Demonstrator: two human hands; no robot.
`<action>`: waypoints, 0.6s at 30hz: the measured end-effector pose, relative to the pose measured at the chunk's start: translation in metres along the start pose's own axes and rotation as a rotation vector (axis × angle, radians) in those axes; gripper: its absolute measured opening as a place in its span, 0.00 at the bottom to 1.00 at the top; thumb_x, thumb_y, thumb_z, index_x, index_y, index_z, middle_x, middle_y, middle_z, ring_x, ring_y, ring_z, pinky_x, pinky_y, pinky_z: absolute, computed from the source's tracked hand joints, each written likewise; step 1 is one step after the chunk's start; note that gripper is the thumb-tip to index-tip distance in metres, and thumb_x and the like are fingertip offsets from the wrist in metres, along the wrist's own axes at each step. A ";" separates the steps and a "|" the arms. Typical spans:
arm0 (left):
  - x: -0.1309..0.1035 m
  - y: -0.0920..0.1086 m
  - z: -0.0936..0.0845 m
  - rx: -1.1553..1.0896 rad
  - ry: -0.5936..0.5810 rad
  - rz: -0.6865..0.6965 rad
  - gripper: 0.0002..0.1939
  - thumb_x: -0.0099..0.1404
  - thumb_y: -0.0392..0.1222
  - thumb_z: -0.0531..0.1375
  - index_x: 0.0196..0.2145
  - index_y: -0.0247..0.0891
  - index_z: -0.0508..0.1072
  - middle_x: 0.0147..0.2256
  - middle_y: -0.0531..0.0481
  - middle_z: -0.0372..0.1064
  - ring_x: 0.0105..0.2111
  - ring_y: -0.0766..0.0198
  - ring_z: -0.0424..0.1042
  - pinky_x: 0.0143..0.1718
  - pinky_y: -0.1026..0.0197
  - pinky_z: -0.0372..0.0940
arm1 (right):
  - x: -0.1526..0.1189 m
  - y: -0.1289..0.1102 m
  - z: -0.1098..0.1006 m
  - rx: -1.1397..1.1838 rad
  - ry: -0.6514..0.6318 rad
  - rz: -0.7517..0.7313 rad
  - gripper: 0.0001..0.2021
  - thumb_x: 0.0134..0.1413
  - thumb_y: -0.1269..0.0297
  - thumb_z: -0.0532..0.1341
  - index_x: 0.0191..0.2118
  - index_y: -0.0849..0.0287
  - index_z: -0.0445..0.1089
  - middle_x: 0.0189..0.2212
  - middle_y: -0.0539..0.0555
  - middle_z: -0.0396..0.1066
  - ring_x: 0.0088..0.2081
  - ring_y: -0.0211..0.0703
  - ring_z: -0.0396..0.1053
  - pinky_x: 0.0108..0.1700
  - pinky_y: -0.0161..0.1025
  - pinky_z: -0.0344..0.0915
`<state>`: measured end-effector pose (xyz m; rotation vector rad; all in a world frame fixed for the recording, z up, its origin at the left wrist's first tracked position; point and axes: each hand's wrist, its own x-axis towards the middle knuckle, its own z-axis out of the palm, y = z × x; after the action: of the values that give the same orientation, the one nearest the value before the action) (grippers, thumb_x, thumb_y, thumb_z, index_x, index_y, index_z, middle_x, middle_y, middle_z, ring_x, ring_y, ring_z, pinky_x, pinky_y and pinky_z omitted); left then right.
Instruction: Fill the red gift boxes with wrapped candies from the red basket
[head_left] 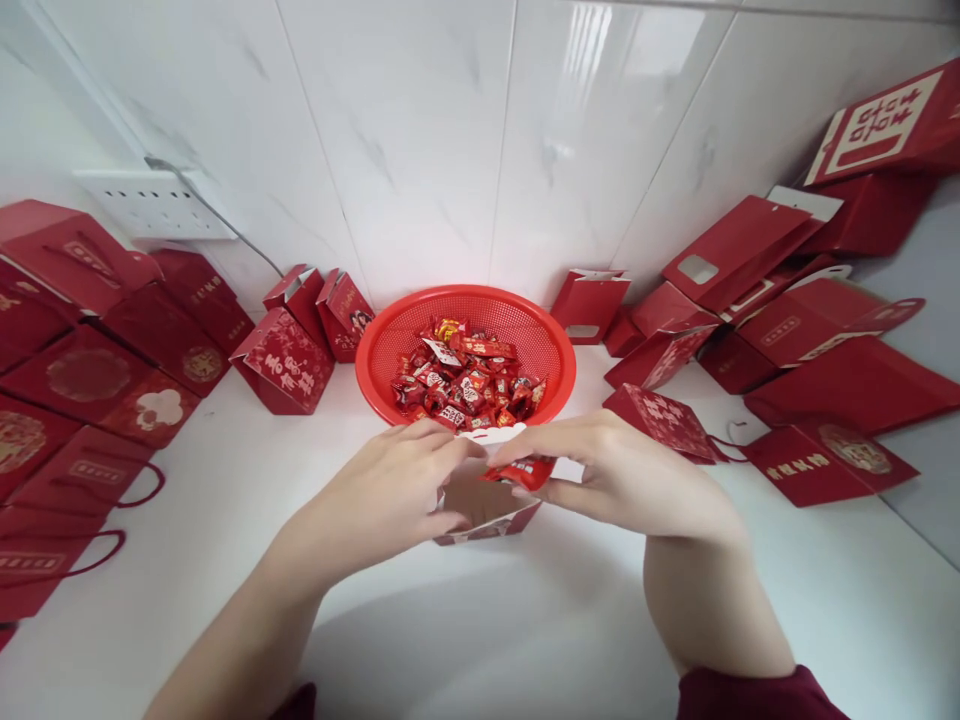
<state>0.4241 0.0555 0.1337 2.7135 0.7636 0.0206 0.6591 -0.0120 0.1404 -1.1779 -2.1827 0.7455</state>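
A small red paper gift box (495, 507) stands with its top open in front of a red plastic basket (559, 385). My left hand (401, 480) grips the box's left side, thumb and fingers around its rim. Between the fingers and thumb of my right hand (600, 465) is a red wrapped candy (525, 472), held at the right side of the box's opening. The box's inside looks pale brown; its floor is partly hidden by my hands. Many wrapped candies (472, 380) in red, white and gold lie heaped in the basket.
Stacked red gift boxes (97, 370) with cord handles fill the left side. More red boxes (795, 320) are piled at the right, some lying tilted. Small upright boxes (345, 312) flank the basket. A power strip (154, 205) with a grey cable is on the tiled wall.
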 end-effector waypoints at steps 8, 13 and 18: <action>-0.012 0.023 0.006 0.050 0.015 0.041 0.24 0.66 0.45 0.63 0.59 0.47 0.64 0.45 0.50 0.73 0.47 0.53 0.70 0.50 0.52 0.62 | -0.024 -0.021 0.005 -0.041 0.156 -0.208 0.15 0.62 0.71 0.61 0.54 0.57 0.70 0.43 0.53 0.78 0.39 0.39 0.75 0.44 0.34 0.70; -0.008 0.019 0.002 -0.046 0.002 0.039 0.25 0.67 0.43 0.62 0.60 0.49 0.64 0.48 0.50 0.73 0.48 0.55 0.70 0.49 0.55 0.64 | -0.026 -0.020 0.004 -0.009 0.166 -0.300 0.13 0.62 0.70 0.61 0.52 0.57 0.69 0.37 0.52 0.77 0.37 0.39 0.74 0.41 0.34 0.69; -0.007 0.010 0.004 0.010 0.018 0.039 0.14 0.66 0.45 0.63 0.49 0.43 0.73 0.45 0.47 0.74 0.47 0.53 0.71 0.50 0.54 0.64 | -0.020 -0.002 -0.003 -0.211 0.057 -0.005 0.07 0.67 0.64 0.57 0.46 0.57 0.71 0.34 0.52 0.74 0.34 0.39 0.71 0.38 0.36 0.66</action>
<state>0.4238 0.0423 0.1338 2.7410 0.7182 0.0500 0.6697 -0.0297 0.1396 -1.2798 -2.2576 0.4822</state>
